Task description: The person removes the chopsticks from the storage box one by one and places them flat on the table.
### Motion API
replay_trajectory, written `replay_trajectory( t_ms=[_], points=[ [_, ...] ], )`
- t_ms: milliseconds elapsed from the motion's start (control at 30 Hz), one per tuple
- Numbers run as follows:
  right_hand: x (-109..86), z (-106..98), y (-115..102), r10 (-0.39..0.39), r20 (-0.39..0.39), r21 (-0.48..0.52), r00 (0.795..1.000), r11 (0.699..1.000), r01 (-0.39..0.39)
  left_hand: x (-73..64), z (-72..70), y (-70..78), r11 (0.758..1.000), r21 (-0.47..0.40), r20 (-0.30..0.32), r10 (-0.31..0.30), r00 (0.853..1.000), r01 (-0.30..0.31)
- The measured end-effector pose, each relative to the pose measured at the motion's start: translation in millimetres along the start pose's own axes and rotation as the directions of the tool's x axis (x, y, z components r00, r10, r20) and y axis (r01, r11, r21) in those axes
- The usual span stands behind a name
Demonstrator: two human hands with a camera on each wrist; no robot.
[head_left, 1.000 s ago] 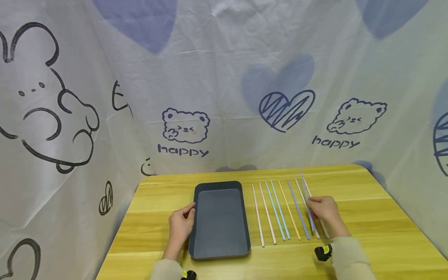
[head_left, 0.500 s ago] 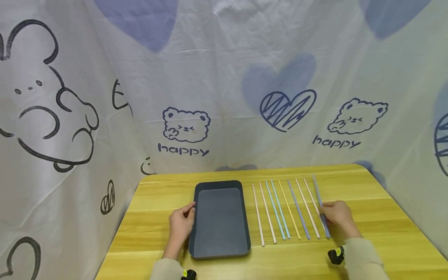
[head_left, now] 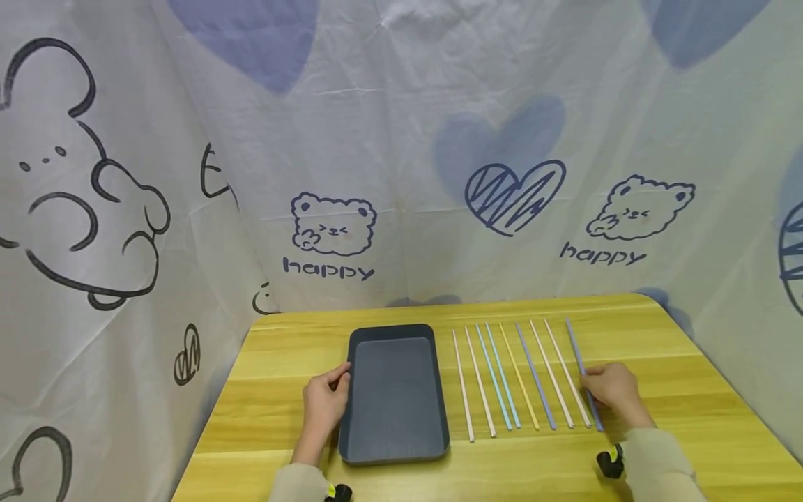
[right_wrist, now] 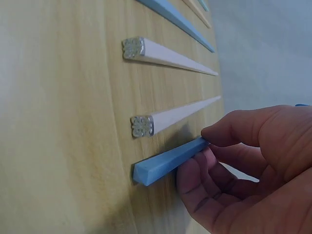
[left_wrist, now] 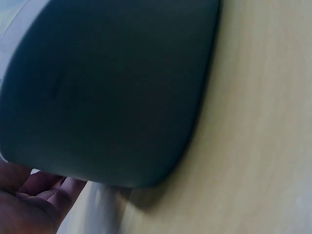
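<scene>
My right hand (head_left: 613, 390) pinches a blue-purple chopstick (head_left: 576, 350) between thumb and fingers at the right end of a row of chopsticks. In the right wrist view this chopstick (right_wrist: 165, 163) slants close over the wood, its squared butt end nearest the camera. Beside it lie two pale pink chopsticks (right_wrist: 178, 58) with silvery patterned ends. My left hand (head_left: 323, 406) holds the left rim of a dark grey rectangular tray (head_left: 395, 404), thumb and index finger at the edge. In the left wrist view, the tray hides part of its fingers (left_wrist: 68, 190).
Left of the pinched chopstick, several others lie roughly parallel on the table (head_left: 502, 474): a purple-blue one (head_left: 533, 369), a yellow one (head_left: 517, 369), two light blue ones (head_left: 495, 376) and more pale pink ones (head_left: 464, 390). A printed cloth (head_left: 408, 153) hangs behind the table.
My right hand has carried the blue-purple chopstick rightward, from over the two right-hand pink chopsticks to beside them, and lowered it. The left hand and tray have stayed in place.
</scene>
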State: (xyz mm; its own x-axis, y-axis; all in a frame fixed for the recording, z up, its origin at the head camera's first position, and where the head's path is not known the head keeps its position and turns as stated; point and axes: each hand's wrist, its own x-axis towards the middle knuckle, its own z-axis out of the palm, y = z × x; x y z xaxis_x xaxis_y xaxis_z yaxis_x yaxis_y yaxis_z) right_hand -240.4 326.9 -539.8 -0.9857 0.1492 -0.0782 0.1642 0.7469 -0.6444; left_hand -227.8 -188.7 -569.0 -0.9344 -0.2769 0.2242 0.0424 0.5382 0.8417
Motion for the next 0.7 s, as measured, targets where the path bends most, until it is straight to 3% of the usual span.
replay_trajectory(
  t_ms=[200, 700],
  points=[
    [1.5, -0.7, 0.8, -0.057, -0.001, -0.121, 0.998, 0.991, 0.057, -0.8, 0.4, -0.3, 1.000, 0.014, -0.008, 0.005, 1.000, -0.005],
    [-2.1, 2.4, -2.4, -0.021, -0.048, -0.093, 0.999, 0.995, 0.017, 0.2, 1.2, -3.5, 1.000, -0.024, -0.003, 0.012, 1.000, -0.012]
  ],
)
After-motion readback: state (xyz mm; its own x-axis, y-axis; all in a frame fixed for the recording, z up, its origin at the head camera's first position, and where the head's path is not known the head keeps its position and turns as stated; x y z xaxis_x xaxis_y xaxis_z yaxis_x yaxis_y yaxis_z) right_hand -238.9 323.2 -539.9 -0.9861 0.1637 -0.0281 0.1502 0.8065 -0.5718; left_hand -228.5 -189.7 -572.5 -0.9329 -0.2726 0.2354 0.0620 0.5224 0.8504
